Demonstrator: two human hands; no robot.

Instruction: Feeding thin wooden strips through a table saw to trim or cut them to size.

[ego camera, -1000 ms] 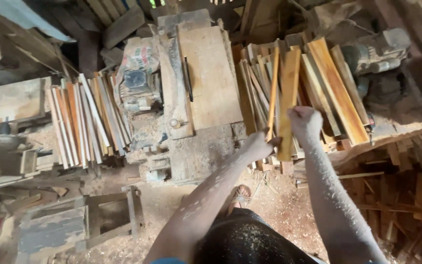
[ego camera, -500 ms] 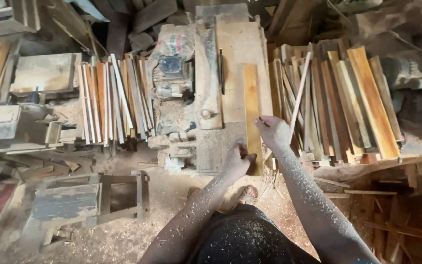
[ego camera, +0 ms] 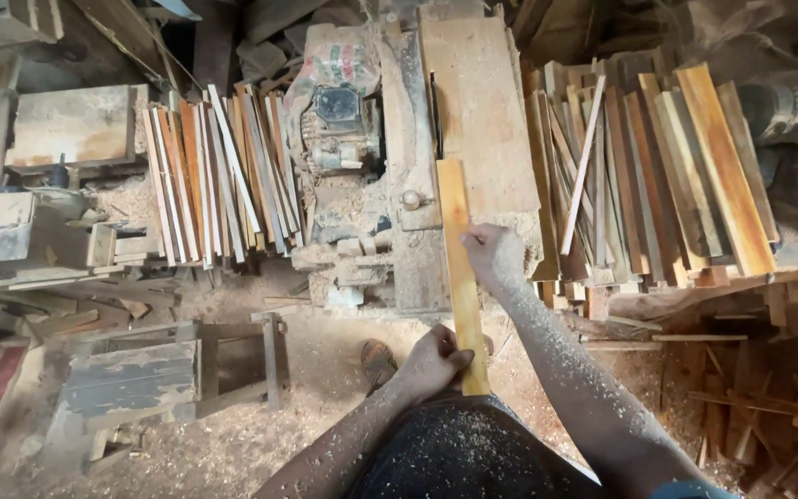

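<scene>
A long narrow yellowish wooden strip (ego camera: 455, 242) lies lengthwise on the bed of a dusty woodworking machine (ego camera: 473, 120), its far end next to the slot along the bed's left side. My left hand (ego camera: 433, 362) grips the strip's near end. My right hand (ego camera: 493, 254) presses on the strip near its middle, fingers closed on its edge. Both forearms are covered in sawdust.
A stack of similar wooden strips (ego camera: 658, 166) leans to the right of the machine, another stack (ego camera: 214, 180) to its left. The machine's motor (ego camera: 339, 129) sits left of the bed. A small wooden stool (ego camera: 168, 370) stands on the sawdust floor at lower left. Scrap wood (ego camera: 768, 388) lies at right.
My right hand took a strip from the right stack and brought it left onto the machine bed. My left hand now grips its near end, and the strip lies along the bed's left side.
</scene>
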